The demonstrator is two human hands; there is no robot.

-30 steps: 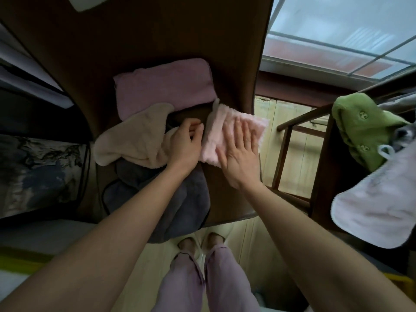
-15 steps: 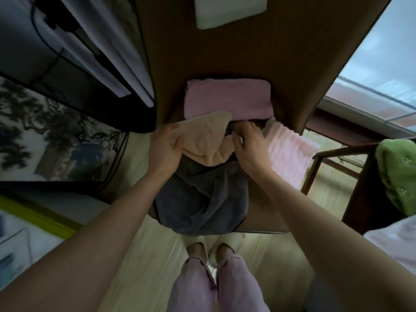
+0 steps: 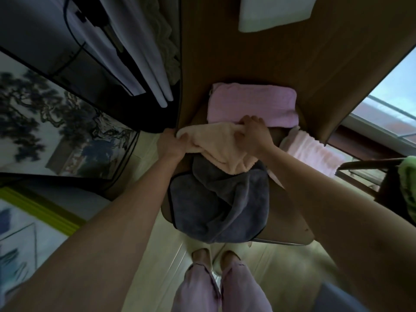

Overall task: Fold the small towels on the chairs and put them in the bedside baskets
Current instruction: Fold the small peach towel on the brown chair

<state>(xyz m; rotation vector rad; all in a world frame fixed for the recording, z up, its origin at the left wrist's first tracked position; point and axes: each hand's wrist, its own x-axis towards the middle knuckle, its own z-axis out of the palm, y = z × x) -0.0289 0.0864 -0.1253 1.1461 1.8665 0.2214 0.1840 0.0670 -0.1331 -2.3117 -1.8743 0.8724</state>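
Both hands have left the folded pale pink towel (image 3: 315,152) at 3 o'clock, and now the left hand (image 3: 168,144) and right hand (image 3: 255,136) each grip the cream towel (image 3: 216,145) mid-chair, ready to fold it next.

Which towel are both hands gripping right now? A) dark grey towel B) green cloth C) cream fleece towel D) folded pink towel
C: the left hand and right hand each pinch an end of the cream fleece towel, which lies over the dark grey towel.
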